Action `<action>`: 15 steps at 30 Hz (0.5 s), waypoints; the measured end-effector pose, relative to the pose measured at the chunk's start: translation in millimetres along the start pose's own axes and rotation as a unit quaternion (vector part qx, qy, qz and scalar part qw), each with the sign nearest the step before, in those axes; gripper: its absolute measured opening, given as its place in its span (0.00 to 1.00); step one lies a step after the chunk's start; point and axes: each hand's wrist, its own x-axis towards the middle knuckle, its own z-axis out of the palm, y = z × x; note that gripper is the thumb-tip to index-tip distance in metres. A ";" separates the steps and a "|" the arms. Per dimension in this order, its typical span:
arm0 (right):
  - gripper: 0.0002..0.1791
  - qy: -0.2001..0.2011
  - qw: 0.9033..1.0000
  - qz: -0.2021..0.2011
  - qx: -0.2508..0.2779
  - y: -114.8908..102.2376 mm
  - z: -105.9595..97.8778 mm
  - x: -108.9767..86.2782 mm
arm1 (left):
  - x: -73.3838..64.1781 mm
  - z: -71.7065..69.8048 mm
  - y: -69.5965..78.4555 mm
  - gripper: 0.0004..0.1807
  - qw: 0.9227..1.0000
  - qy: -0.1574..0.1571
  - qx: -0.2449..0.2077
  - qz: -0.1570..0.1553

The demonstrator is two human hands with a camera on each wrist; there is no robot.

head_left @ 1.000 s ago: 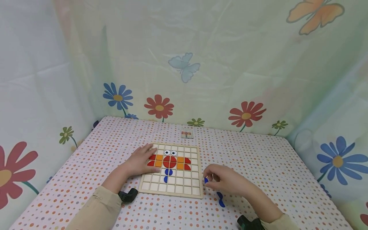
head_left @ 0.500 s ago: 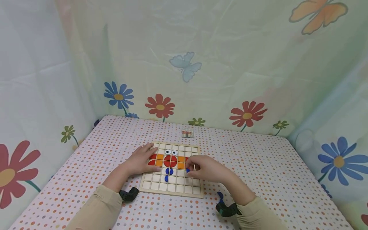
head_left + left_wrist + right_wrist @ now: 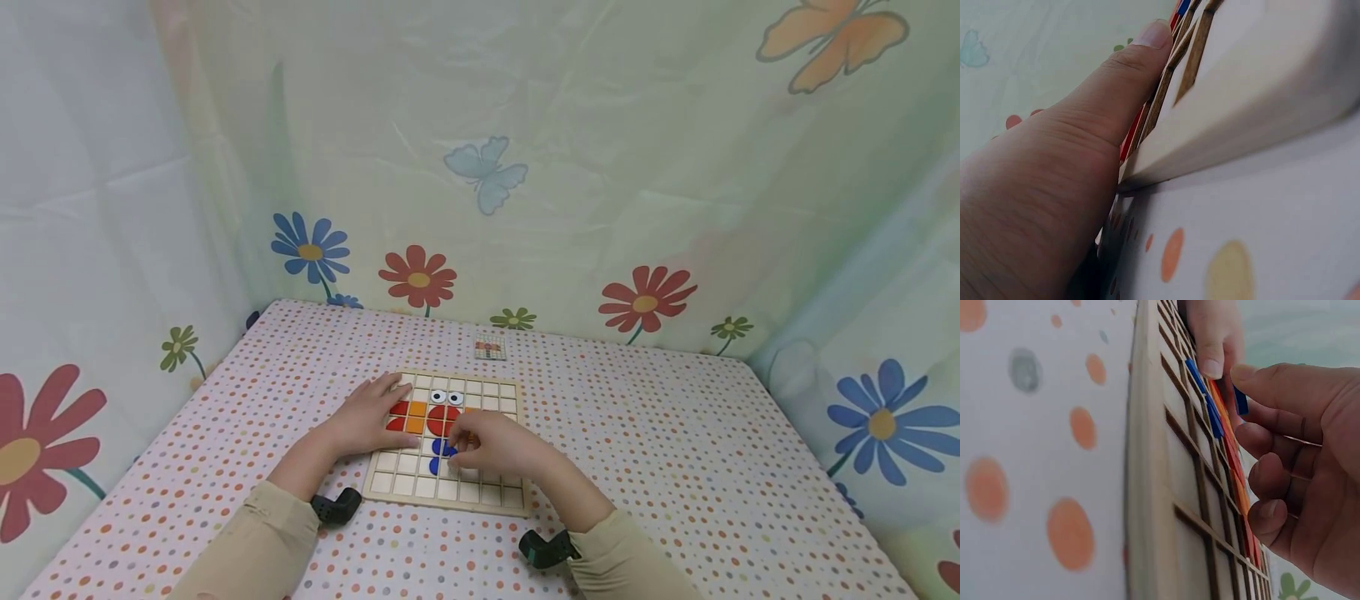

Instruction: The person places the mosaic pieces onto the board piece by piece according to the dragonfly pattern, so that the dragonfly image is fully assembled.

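A square wooden grid board (image 3: 403, 484) lies on the dotted tablecloth. Set in its cells are two eye tiles (image 3: 438, 397), a red disc (image 3: 437, 421) made of quarters, orange squares (image 3: 416, 410) and rounded blue tiles (image 3: 435, 465). My left hand (image 3: 369, 423) rests along the board's left edge, fingers extended and thumb (image 3: 1125, 69) over the frame. Between thumb and index finger, my right hand (image 3: 498, 446) pinches a small blue tile (image 3: 1240, 400). It hovers close over the cells right of the blue tiles, covering the board's right part in the head view.
Behind the board lies a small picture card (image 3: 490, 347) with a similar pattern. Black wrist cameras (image 3: 337, 507) sit on both forearms, near the cloth. A flowered curtain (image 3: 360, 167) encloses the table at the back and sides.
The right hand has moved left from beside the board to over its middle, carrying the blue tile. Its forearm now hides the loose blue pieces on the cloth. The left hand has stayed put.
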 end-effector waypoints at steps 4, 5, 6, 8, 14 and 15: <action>0.08 -0.010 1.000 0.003 0.007 -1.3 8.4 3.8 | -0.1 0.5 -0.7 0.56 1.000 -0.002 0.005 -0.001; 0.08 -0.011 1.000 0.004 0.005 -1.3 10.2 4.3 | 0.0 0.2 -0.6 0.56 1.000 -0.003 0.004 -0.001; 0.09 -0.011 1.000 0.002 0.001 -1.3 11.7 4.8 | -0.1 -0.1 -0.5 0.56 1.000 -0.003 0.003 0.001; 0.09 -0.009 1.000 0.002 -0.007 -1.9 13.9 5.0 | -0.3 -0.8 -0.2 0.56 1.000 -0.002 0.002 0.004; 0.11 0.001 0.999 0.003 -0.035 -3.3 16.7 5.3 | 0.4 -1.5 0.3 0.56 1.000 -0.002 0.009 0.003; 0.11 0.001 0.999 0.003 -0.038 -3.5 16.7 5.3 | 0.5 -1.3 0.2 0.56 1.000 -0.002 0.009 0.005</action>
